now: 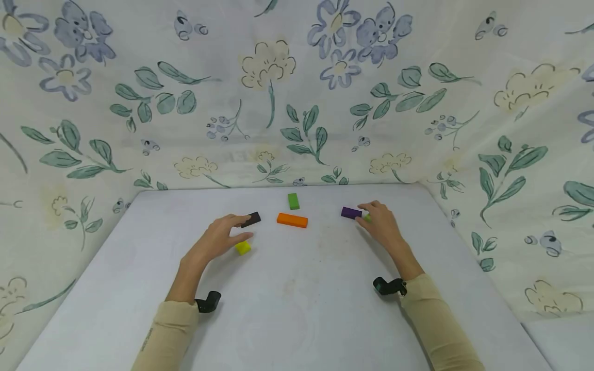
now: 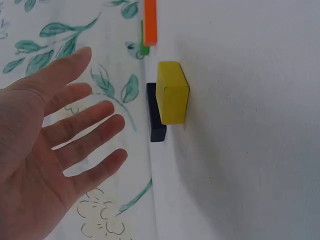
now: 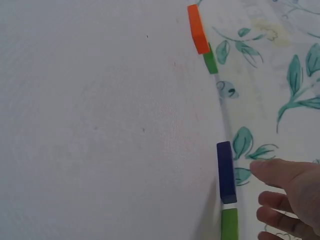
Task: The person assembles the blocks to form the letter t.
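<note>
My left hand (image 1: 217,239) hovers with spread fingers over a yellow block (image 1: 243,248) and a black block (image 1: 251,219). In the left wrist view its fingers are extended and hold nothing, apart from the yellow block (image 2: 172,95) and the dark block (image 2: 156,112). On the other side, my right hand (image 1: 381,222) is above a purple block (image 1: 351,213) and a light green block (image 1: 368,218), which it partly covers in the head view. The right wrist view shows nothing in its loosely bent fingers, beside the purple block (image 3: 226,172) and the green block (image 3: 229,224).
Between the hands lie an orange block (image 1: 292,220) and a green block (image 1: 293,201) on the white table (image 1: 287,309). A flowered cloth (image 1: 223,103) hangs behind the table and along its sides. Each wrist wears a black camera mount (image 1: 209,302).
</note>
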The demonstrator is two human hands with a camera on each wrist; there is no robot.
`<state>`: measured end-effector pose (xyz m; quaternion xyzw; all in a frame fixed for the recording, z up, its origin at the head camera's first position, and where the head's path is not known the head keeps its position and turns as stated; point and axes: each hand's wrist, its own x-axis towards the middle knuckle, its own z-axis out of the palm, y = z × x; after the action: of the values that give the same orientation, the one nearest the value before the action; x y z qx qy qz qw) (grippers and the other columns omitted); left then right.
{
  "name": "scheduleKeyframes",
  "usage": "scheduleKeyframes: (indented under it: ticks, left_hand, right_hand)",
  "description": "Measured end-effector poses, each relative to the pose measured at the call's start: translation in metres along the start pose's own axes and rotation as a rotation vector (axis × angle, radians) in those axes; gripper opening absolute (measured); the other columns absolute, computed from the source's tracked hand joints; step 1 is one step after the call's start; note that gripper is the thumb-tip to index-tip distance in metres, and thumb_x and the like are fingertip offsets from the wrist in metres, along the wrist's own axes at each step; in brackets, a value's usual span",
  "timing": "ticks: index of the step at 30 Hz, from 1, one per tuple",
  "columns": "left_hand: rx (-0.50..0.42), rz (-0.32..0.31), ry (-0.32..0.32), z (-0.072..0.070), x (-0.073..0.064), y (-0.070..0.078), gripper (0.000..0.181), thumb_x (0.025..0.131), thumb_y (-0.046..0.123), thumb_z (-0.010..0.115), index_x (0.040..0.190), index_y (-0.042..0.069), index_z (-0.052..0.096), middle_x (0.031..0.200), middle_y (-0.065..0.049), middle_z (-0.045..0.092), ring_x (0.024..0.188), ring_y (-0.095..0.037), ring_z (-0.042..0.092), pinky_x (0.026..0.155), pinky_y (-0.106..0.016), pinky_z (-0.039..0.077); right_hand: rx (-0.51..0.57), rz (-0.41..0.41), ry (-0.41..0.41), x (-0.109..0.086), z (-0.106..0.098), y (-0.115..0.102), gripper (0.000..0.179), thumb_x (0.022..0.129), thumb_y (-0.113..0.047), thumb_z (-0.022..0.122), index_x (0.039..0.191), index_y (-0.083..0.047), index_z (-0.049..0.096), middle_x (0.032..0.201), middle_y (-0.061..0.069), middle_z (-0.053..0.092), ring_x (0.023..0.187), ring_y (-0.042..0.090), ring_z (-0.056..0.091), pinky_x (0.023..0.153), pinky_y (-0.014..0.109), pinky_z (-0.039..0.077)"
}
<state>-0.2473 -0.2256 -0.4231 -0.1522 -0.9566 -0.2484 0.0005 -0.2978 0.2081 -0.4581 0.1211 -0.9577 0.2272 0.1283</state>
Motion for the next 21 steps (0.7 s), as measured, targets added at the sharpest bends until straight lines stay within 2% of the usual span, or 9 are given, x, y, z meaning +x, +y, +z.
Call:
scheduleKeyframes:
  ticks: [7,12,21]
  left_hand:
    - [-0.039,0.080,0.026,0.007,0.009,0.006,0.049,0.090,0.030,0.071,0.133,0.009,0.061,0.123,-0.013,0.067,0.113,-0.032,0.061,0.100,-0.052,0.048]
    - [-0.050,0.137,0.014,0.010,0.015,0.009,0.046,0.091,0.027,0.071,0.132,0.008,0.062,0.123,-0.010,0.068,0.110,-0.027,0.063,0.097,-0.047,0.052]
    - [-0.053,0.150,-0.052,0.014,0.034,0.012,0.045,0.092,0.027,0.069,0.132,0.008,0.062,0.123,-0.014,0.068,0.111,-0.029,0.063,0.099,-0.046,0.052]
  right_hand:
    - [-0.025,0.012,-0.045,0.010,0.007,0.001,0.038,0.091,-0.022,0.071,0.123,-0.004,0.066,0.126,0.023,0.062,0.117,0.041,0.058,0.096,0.059,0.046]
    - [-0.065,0.018,-0.069,0.016,0.015,-0.002,0.036,0.091,-0.022,0.071,0.123,-0.005,0.067,0.126,0.022,0.063,0.115,0.041,0.059,0.093,0.057,0.047]
    - [-0.062,0.028,-0.085,0.021,0.018,-0.007,0.033,0.091,-0.018,0.069,0.121,-0.003,0.068,0.122,0.021,0.064,0.113,0.040,0.060,0.092,0.055,0.047]
